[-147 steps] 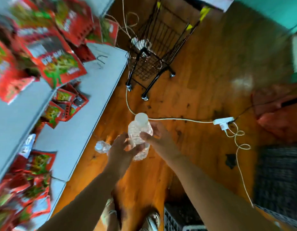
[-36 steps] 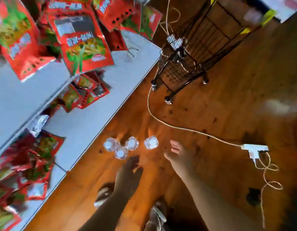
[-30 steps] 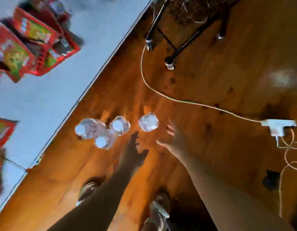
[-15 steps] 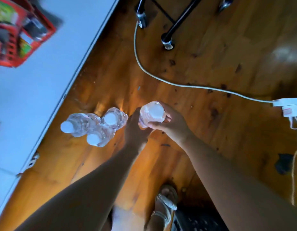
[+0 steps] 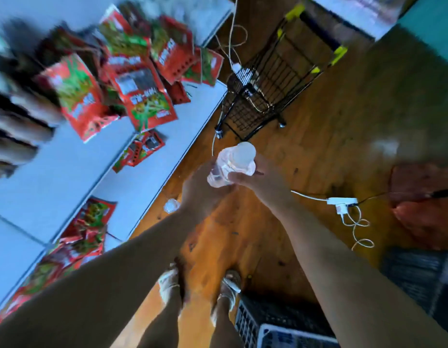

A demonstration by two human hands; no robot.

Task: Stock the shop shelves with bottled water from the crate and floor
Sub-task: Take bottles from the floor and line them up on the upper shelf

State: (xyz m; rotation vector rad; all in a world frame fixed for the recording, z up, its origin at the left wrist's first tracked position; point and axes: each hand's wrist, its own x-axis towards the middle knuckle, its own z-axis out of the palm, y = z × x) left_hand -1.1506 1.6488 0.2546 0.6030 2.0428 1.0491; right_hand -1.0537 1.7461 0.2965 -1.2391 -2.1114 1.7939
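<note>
A clear water bottle (image 5: 234,163) with a white cap is lifted well above the wooden floor, upright between both hands. My left hand (image 5: 197,189) grips its left side and my right hand (image 5: 255,178) grips its right side, thumb across the front. Another water bottle (image 5: 171,205) stands on the floor near the shelf edge, partly hidden by my left arm. White shop shelves (image 5: 67,162) run along the left. A dark plastic crate (image 5: 275,320) sits by my feet at the bottom.
Red snack packets (image 5: 142,96) hang and lie on the shelves. A black wire trolley (image 5: 265,94) stands ahead. A white cable and power strip (image 5: 342,202) cross the floor on the right. Another dark crate (image 5: 416,272) is at the right edge.
Both hands closed round one bottle standing on the floor and lifted it upward. The view has risen from the floor to the shelves, and the other bottles are mostly out of sight.
</note>
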